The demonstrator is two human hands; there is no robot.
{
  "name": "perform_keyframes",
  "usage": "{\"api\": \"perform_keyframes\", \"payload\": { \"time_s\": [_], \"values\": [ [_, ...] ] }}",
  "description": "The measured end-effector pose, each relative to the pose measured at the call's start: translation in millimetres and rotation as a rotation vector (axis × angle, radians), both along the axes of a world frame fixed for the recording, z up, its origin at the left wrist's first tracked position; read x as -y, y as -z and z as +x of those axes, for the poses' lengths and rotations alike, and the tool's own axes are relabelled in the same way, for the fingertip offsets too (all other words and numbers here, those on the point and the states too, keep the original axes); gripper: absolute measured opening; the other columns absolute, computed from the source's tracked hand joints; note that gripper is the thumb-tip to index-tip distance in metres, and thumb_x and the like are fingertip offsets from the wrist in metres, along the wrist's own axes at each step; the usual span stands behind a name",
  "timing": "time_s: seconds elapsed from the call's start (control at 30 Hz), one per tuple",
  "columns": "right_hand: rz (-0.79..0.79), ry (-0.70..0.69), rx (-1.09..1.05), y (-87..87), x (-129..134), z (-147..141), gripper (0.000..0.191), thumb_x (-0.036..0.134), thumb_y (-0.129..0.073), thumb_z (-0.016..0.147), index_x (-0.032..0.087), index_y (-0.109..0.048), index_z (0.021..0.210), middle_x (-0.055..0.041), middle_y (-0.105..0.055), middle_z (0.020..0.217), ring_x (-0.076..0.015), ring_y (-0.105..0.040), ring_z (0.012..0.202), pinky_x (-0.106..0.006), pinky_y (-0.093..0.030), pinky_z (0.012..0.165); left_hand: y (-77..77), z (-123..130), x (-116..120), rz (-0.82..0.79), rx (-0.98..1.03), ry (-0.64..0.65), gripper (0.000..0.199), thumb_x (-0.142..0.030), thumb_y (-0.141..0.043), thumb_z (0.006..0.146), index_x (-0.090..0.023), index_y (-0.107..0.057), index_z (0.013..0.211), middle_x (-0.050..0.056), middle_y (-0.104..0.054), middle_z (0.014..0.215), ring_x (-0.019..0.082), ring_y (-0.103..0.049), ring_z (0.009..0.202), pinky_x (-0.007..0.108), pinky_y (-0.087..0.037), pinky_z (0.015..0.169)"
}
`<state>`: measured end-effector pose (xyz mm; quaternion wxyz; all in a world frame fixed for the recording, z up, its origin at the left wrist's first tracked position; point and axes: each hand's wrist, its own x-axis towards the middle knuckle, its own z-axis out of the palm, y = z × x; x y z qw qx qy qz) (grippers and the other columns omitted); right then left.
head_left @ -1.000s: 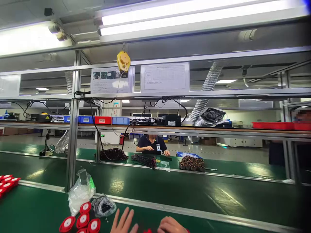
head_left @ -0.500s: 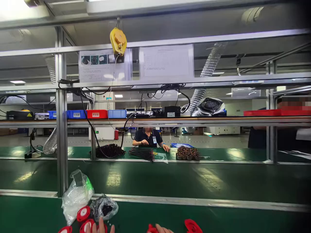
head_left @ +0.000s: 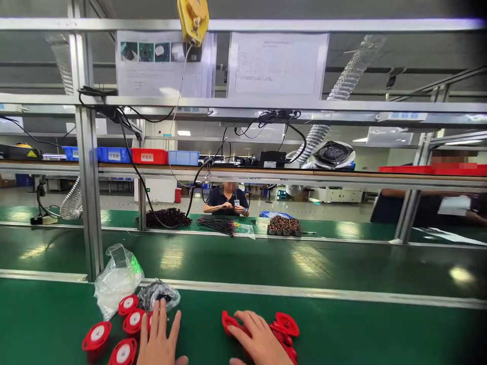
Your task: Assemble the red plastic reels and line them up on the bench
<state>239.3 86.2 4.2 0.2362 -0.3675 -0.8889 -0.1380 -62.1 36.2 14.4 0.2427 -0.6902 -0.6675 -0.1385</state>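
My left hand (head_left: pixel 158 334) lies with its fingers stretched and spread at the near edge of a cluster of red round parts with white centres. One such red part (head_left: pixel 134 321) sits just left of its fingers, and another is partly covered by them. My right hand (head_left: pixel 261 337) is bent over several red plastic parts, its fingers around a red plastic piece (head_left: pixel 228 322) that sticks out past the fingertips. More red plastic rings (head_left: pixel 287 324) lie against its right side. The palm and what lies under it are hidden.
A clear plastic bag of white pieces (head_left: pixel 116 284) and a bag of black pieces (head_left: pixel 167 295) lie beyond my left hand. A metal post (head_left: pixel 89 203) stands at left. Across the green belt (head_left: pixel 243 258), a person sits behind piles of wires (head_left: pixel 216 224) and copper-coloured parts (head_left: pixel 284 226).
The view has tilted down, so both hands and the red parts show higher and more fully. The person across has drawn both hands together before the chest.
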Motion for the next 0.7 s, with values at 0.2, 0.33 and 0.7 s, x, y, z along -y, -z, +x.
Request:
{"api": "perform_keyframes", "payload": {
  "time_s": [0.2, 0.33, 0.7],
  "values": [
    [-0.34, 0.179, -0.163, -32.7, 40, -5, 0.04, 0.044, -0.08, 0.082, 0.028, -0.069, 0.117, -0.0079, -0.063, 0.123, -0.0305, -0.058, 0.111, -0.044, -0.046, 0.097, 37.8, 10, -20, -0.258, 0.02, 0.377, 0.093, -0.034, -0.083, 0.072, -0.033, -0.041, 0.155, 0.024, -0.026, 0.162, 0.049, -0.026, 0.15, 0.072, -0.034, 0.116],
    [-0.413, 0.2, -0.158, -31.2, 35, 5, 0.042, 0.043, -0.082, 0.08, 0.027, -0.07, 0.117, -0.0067, -0.065, 0.116, -0.0297, -0.06, 0.107, -0.042, -0.046, 0.094, 56.6, 16, -32, -0.249, -0.04, 0.531, 0.097, -0.024, -0.082, 0.071, -0.034, -0.038, 0.157, 0.019, -0.032, 0.162, 0.044, -0.035, 0.148, 0.064, -0.04, 0.116],
    [-0.392, 0.072, -0.088, 3.3, 22, -2, 0.069, 0.065, -0.085, 0.072, 0.03, -0.067, 0.128, -0.0063, -0.068, 0.114, -0.0285, -0.066, 0.104, -0.033, -0.051, 0.088, 50.1, 17, -14, -0.317, 0.294, 0.508, 0.076, -0.01, -0.064, 0.074, -0.026, -0.055, 0.148, 0.015, -0.05, 0.156, 0.033, -0.05, 0.142, 0.045, -0.045, 0.117]
  ]
}}
